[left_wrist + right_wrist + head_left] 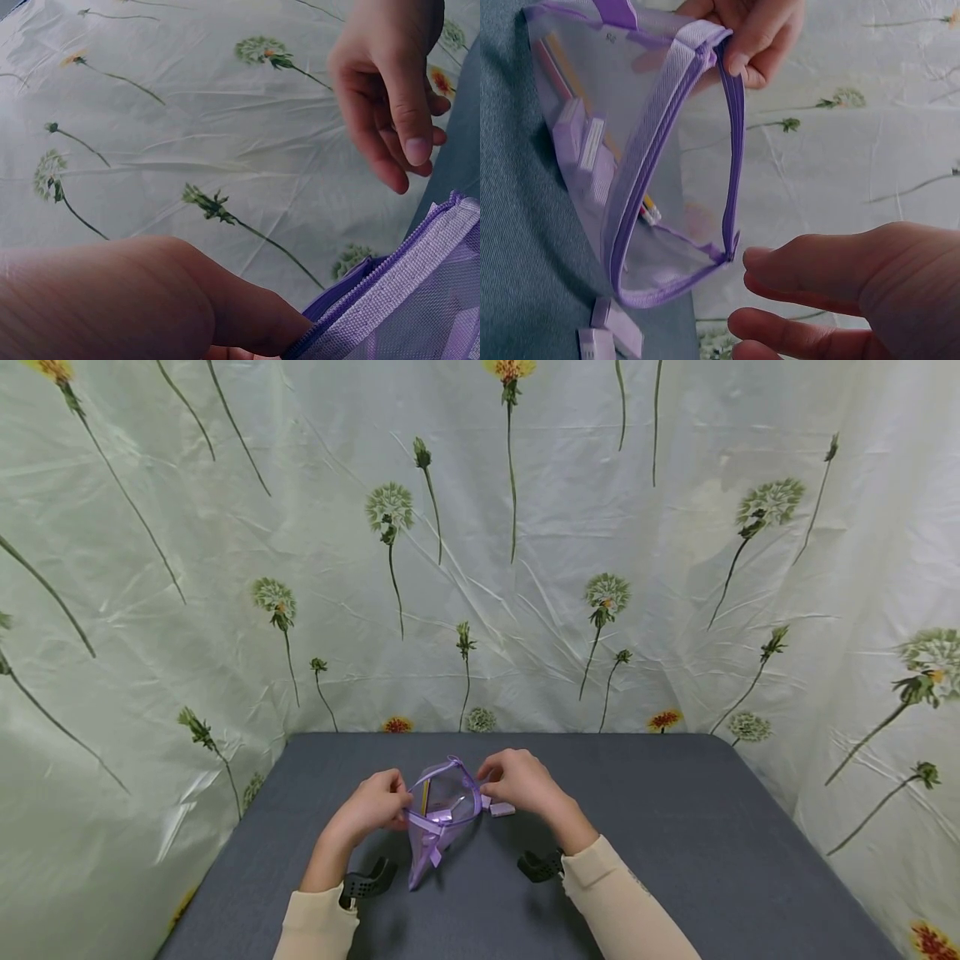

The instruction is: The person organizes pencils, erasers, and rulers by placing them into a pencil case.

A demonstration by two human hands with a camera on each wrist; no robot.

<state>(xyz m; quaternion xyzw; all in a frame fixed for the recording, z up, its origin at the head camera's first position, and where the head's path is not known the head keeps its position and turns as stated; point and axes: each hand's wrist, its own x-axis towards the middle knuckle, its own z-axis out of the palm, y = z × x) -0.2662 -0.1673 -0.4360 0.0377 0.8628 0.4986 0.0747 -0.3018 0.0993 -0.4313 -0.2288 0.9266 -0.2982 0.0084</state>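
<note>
A purple mesh zip pouch (423,852) stands with its mouth unzipped and spread wide. My left hand (378,802) pinches the left end of its zipper rim between thumb and fingers. Beside the opposite side of the mouth is my right hand (521,781), fingers relaxed and holding nothing; in the right wrist view its thumb points at the zipper end (730,256) across a small gap. Through the mesh show pencils (562,64) and small lilac erasers (594,150). Two more lilac erasers (619,324) lie on the table just right of the pouch.
The dark grey table (660,843) reaches back to a pale curtain (480,610) printed with dandelions. A black wrist device (371,881) sits on the left wrist and another device (538,865) on the right.
</note>
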